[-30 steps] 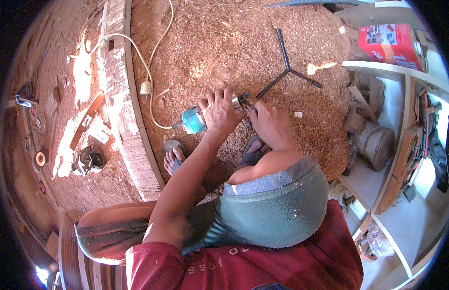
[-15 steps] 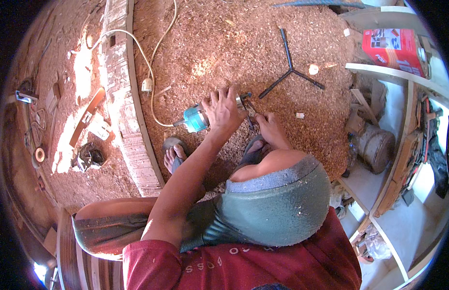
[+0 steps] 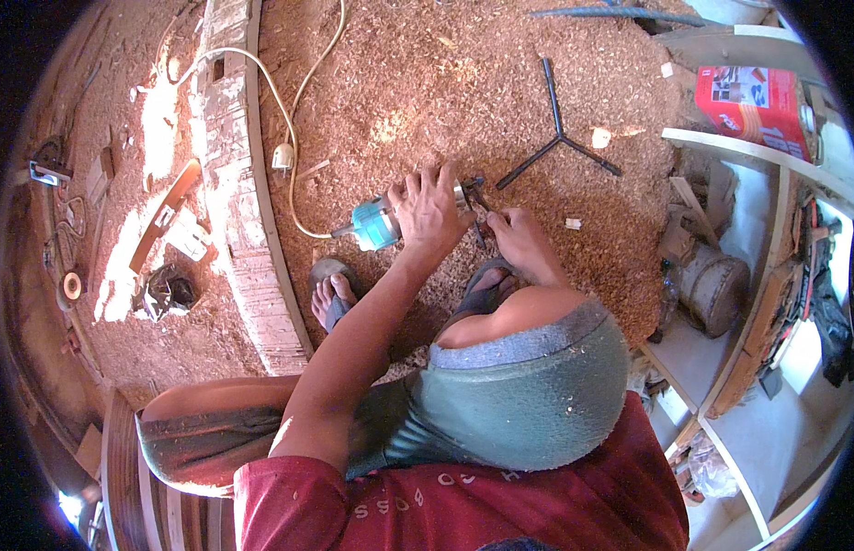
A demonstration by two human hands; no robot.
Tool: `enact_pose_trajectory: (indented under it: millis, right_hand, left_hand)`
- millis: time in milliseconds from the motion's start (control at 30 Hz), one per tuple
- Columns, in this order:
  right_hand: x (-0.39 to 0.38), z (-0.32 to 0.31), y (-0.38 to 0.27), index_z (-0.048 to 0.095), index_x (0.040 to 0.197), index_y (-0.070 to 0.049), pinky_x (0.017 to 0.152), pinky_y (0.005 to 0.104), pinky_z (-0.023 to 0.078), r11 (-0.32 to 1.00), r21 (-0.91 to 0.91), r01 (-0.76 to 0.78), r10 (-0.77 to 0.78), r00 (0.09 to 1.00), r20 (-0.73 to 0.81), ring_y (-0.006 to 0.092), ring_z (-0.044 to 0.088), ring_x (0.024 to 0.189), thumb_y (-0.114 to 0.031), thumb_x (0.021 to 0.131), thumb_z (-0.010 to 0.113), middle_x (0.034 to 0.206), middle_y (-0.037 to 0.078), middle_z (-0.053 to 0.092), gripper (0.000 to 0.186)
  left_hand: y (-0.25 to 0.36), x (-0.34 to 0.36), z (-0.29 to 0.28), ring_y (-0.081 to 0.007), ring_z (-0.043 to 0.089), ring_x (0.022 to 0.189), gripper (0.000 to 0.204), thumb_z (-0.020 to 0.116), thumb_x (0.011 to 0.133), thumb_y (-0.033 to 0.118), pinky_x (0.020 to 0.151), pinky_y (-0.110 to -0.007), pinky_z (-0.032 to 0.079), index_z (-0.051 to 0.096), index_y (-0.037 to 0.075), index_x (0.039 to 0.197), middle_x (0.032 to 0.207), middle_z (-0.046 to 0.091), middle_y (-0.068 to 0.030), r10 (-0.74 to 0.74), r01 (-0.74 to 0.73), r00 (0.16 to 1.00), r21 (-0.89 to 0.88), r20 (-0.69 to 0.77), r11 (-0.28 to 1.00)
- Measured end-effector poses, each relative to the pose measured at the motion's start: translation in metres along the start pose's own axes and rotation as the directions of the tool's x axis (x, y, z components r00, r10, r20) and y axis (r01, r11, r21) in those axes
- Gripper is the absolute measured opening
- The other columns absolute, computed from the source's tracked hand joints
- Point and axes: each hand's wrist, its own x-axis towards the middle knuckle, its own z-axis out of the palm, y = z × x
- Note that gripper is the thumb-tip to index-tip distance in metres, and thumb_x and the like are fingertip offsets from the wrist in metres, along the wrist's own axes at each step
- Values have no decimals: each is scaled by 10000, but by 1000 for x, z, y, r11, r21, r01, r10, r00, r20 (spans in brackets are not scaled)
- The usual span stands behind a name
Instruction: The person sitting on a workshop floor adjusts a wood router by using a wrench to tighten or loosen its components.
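My left hand [image 3: 428, 212] grips a teal and silver power tool [image 3: 372, 223] lying on its side, with a cord leaving its left end. My right hand [image 3: 519, 234] has closed fingers on a slim dark metal hand tool [image 3: 482, 209], apparently a wrench, at the power tool's right end. Exactly where the two metal parts touch is too small to make out. Both hands are low over wood shavings [image 3: 418, 92], just beyond my sandaled feet.
A black three-armed metal piece [image 3: 558, 138] lies farther forward. A worn timber beam [image 3: 238, 202], cream cable and plug [image 3: 282, 156] are to the left. At the right stand pale shelves [image 3: 757, 459], a red container [image 3: 739, 101] and a cylindrical metal object [image 3: 707, 289].
My right hand has moved slightly downward from the power tool's end, showing more of the dark hand tool. My left hand keeps its grip, and the view has shifted slightly.
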Motion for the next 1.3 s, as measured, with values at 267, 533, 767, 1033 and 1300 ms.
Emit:
enact_pose_trajectory:
  millis: [267, 533, 767, 1033, 1300]
  right_hand:
    - [7, 6, -8, 663, 953, 87, 783, 528, 504, 1000, -3, 6, -6, 1000, 22, 479, 659, 874, -361, 922, 526, 890, 335, 657, 469]
    - [10, 14, -13, 629, 911, 101, 828, 530, 485, 978, -194, 74, -81, 996, -28, 493, 628, 918, -305, 951, 489, 906, 348, 632, 432]
    - [10, 16, -29, 641, 888, 96, 852, 550, 491, 952, -291, 89, -98, 995, -15, 500, 630, 909, -284, 962, 452, 925, 354, 635, 431]
    - [30, 22, -18, 644, 918, 89, 815, 552, 496, 947, -291, 134, -94, 984, 148, 514, 632, 866, -302, 972, 434, 885, 354, 636, 447]
    - [18, 25, -29, 644, 1026, 64, 783, 559, 493, 978, -158, -135, 143, 989, 42, 487, 621, 940, -385, 975, 458, 983, 324, 634, 489]
  left_hand:
    - [-2, -1, 5, -334, 494, 1219, 773, 812, 694, 390, 1016, -574, 318, 488, 169, 1361, 1282, 560, -106, 27, -27, 997, -3, -69, 1000]
    - [-1, 1, 7, -324, 499, 1205, 725, 791, 701, 323, 1022, -578, 311, 491, 175, 1344, 1263, 565, -105, 14, -14, 998, -6, -63, 1000]
    - [-5, 2, 14, -325, 486, 1212, 703, 758, 737, 340, 1018, -583, 307, 477, 161, 1356, 1270, 553, -109, 24, -22, 997, 28, -78, 999]
    - [-27, 17, -9, -323, 520, 1188, 829, 827, 669, 405, 982, -528, 399, 446, 142, 1356, 1258, 544, -119, 192, -198, 976, 47, 105, 979]
    - [-59, 30, -16, -283, 553, 1147, 804, 791, 720, 450, 899, -455, 478, 446, 142, 1377, 1242, 542, -105, 336, -368, 916, 127, 220, 921]
